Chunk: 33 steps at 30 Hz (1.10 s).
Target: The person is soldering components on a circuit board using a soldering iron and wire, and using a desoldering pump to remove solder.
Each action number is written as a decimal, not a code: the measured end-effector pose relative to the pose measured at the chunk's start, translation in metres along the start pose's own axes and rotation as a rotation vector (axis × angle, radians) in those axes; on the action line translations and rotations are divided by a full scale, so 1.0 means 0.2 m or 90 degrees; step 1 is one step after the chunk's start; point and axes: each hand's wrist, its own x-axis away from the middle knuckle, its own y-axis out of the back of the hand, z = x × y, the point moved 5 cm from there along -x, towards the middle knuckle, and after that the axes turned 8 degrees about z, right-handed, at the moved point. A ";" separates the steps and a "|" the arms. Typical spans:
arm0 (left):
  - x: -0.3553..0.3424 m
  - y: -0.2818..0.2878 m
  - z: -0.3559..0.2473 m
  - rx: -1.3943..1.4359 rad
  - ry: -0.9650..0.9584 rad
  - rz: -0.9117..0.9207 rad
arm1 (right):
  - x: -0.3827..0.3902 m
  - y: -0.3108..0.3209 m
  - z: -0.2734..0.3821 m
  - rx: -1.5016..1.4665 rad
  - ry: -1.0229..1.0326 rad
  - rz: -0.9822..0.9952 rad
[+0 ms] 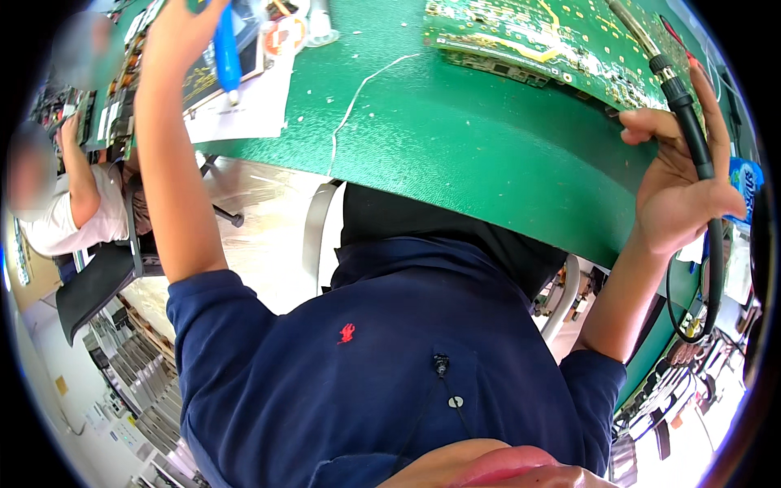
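My right hand [679,191] holds a black-handled soldering iron [687,114] between its fingers, its metal barrel pointing up and left over a large green circuit board [569,49]. The iron's tip lies past the top of the picture. My left hand [183,37] reaches to the top left, its fingertips cut off by the picture's edge, so I cannot make out what they grip. Right beside it is a blue, pen-like tool [228,57] with a pale tip. Under that tool lie a white sheet [252,110] and a dark flat panel.
A green mat covers the table [455,138], with a thin white strand [358,93] across it. A clear bag and small containers sit near the left hand. Another person [73,195] sits at the left by circuit boards. A blue packet [744,187] is beside my right hand, where the iron's cable [712,301] loops down.
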 end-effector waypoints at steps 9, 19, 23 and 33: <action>0.71 0.11 -0.86 0.228 -0.437 0.121 | 0.03 0.00 -0.04 -0.099 -0.005 -0.138; 0.69 -0.16 -0.85 0.298 -0.333 0.049 | 0.08 0.00 -0.07 -0.110 0.030 0.007; 0.67 -0.18 -0.85 0.330 -0.279 0.115 | 0.09 -0.03 -0.05 -0.127 0.056 0.016; 0.65 -0.10 -0.68 0.469 -0.101 0.076 | 0.08 -0.04 -0.05 -0.151 0.077 0.051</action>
